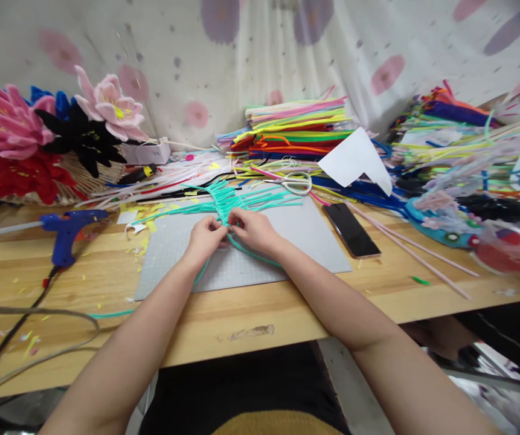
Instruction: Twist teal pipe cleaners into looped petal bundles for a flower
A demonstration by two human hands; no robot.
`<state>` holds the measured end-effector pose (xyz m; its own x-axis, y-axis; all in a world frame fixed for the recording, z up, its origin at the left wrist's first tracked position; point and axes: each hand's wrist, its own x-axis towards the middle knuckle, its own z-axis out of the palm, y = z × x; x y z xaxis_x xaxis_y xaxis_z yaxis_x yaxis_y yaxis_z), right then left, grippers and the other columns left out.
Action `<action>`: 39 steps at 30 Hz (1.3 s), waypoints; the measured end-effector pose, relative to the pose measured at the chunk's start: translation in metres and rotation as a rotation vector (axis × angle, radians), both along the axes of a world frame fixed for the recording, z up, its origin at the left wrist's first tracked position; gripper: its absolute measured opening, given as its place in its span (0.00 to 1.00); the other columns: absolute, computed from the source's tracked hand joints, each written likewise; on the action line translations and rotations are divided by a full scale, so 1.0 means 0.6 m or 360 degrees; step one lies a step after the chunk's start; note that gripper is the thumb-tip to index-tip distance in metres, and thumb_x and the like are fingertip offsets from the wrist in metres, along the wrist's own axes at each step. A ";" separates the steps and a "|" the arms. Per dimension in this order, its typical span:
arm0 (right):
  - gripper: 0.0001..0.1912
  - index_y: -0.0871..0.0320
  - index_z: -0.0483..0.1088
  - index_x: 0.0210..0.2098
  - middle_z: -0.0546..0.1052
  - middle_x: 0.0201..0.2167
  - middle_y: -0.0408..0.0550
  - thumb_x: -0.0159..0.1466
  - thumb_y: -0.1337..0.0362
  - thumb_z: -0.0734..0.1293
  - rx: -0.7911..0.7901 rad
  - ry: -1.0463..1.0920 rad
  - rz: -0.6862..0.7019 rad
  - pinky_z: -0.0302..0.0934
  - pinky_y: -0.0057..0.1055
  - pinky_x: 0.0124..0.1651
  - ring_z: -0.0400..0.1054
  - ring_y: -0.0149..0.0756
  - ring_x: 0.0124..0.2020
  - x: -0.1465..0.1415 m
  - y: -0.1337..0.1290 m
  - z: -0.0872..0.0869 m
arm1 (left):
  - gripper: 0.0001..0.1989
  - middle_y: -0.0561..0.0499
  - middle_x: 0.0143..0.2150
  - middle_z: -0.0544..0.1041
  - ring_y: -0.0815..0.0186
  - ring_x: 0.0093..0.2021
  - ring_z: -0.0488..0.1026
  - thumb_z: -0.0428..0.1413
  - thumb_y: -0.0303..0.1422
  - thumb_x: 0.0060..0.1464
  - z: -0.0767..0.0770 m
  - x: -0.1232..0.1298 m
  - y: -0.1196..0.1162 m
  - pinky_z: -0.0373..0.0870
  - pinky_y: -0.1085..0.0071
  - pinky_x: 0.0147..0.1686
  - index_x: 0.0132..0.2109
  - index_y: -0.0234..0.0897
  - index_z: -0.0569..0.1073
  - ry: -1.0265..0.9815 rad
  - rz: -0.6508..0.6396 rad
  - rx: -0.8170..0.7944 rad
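Note:
Several turquoise pipe cleaners (227,196) are joined side by side into a woven strip with loose ends fanning out left and right. It lies over a grey cutting mat (260,257). At the strip's near end, my left hand (208,237) pinches the pipe cleaners with thumb and fingertips. Close beside it, my right hand (251,229) is closed on the same end, its fingers bent. Two turquoise strands curve out below the hands, one to each side. The exact spot between the fingertips is partly hidden.
A blue glue gun (67,232) stands left with its cord. Scissors (298,182) lie behind the mat, a black phone (351,229) to its right. Pipe cleaner bundles (298,130) are piled at the back, and fuzzy flowers (110,106) stand back left. Yellow scraps (148,214) litter the table.

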<state>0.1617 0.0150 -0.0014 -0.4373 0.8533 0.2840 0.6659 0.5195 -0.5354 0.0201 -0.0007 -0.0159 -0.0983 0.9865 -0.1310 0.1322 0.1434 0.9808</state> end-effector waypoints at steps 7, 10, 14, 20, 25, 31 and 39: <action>0.06 0.57 0.67 0.33 0.73 0.30 0.42 0.56 0.69 0.61 -0.0005 0.0026 0.0052 0.51 0.24 0.33 0.62 0.29 0.29 0.004 0.002 0.002 | 0.10 0.56 0.19 0.68 0.71 0.22 0.70 0.57 0.27 0.37 0.026 -0.011 0.001 0.72 0.71 0.28 0.22 0.35 0.60 -0.0377 -0.0121 -0.0304; 0.06 0.57 0.67 0.33 0.73 0.30 0.42 0.56 0.69 0.61 0.0002 0.0068 0.0055 0.52 0.24 0.33 0.62 0.29 0.29 0.006 0.004 0.002 | 0.10 0.53 0.21 0.71 0.70 0.25 0.72 0.58 0.26 0.37 0.032 -0.019 0.003 0.72 0.71 0.31 0.23 0.34 0.62 -0.0576 -0.0246 -0.0421; 0.06 0.57 0.67 0.33 0.73 0.31 0.42 0.57 0.70 0.60 0.0067 0.0048 0.0080 0.52 0.25 0.34 0.63 0.29 0.31 0.006 0.006 -0.007 | 0.10 0.57 0.18 0.67 0.73 0.21 0.69 0.57 0.26 0.36 0.022 -0.016 0.006 0.71 0.71 0.30 0.21 0.34 0.61 -0.0465 -0.0155 -0.0251; 0.07 0.58 0.68 0.36 0.73 0.35 0.48 0.60 0.65 0.61 0.0381 -0.0113 0.0011 0.52 0.30 0.39 0.62 0.35 0.37 0.008 0.004 0.005 | 0.10 0.59 0.16 0.64 0.74 0.19 0.66 0.56 0.27 0.34 0.014 -0.005 0.005 0.69 0.73 0.25 0.20 0.35 0.60 -0.0325 -0.0102 -0.0133; 0.09 0.56 0.73 0.36 0.74 0.40 0.50 0.61 0.63 0.61 0.0569 -0.0309 0.0390 0.48 0.37 0.47 0.58 0.40 0.46 0.018 0.022 0.029 | 0.06 0.57 0.16 0.67 0.72 0.19 0.68 0.55 0.26 0.33 0.020 -0.006 0.001 0.65 0.77 0.21 0.20 0.35 0.62 -0.0159 -0.0158 -0.0120; 0.08 0.57 0.74 0.36 0.74 0.35 0.49 0.57 0.66 0.66 0.0167 -0.0378 0.0671 0.53 0.31 0.44 0.63 0.35 0.42 0.023 0.060 0.028 | 0.04 0.53 0.17 0.71 0.71 0.20 0.70 0.55 0.26 0.34 0.024 -0.008 0.000 0.67 0.75 0.24 0.21 0.33 0.66 -0.0149 -0.0211 -0.0223; 0.07 0.56 0.75 0.32 0.75 0.29 0.45 0.55 0.69 0.66 0.0008 -0.0561 0.0826 0.54 0.29 0.41 0.63 0.35 0.39 0.012 0.081 0.052 | 0.06 0.49 0.19 0.74 0.68 0.21 0.72 0.59 0.27 0.38 0.026 -0.012 -0.001 0.70 0.72 0.28 0.22 0.32 0.68 -0.0299 -0.0194 -0.0395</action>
<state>0.1686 0.0634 0.0297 -0.8625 0.5035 0.0505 0.4623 0.8246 -0.3260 0.0129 -0.0012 -0.0005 0.0673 0.9252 -0.3735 -0.0166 0.3754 0.9267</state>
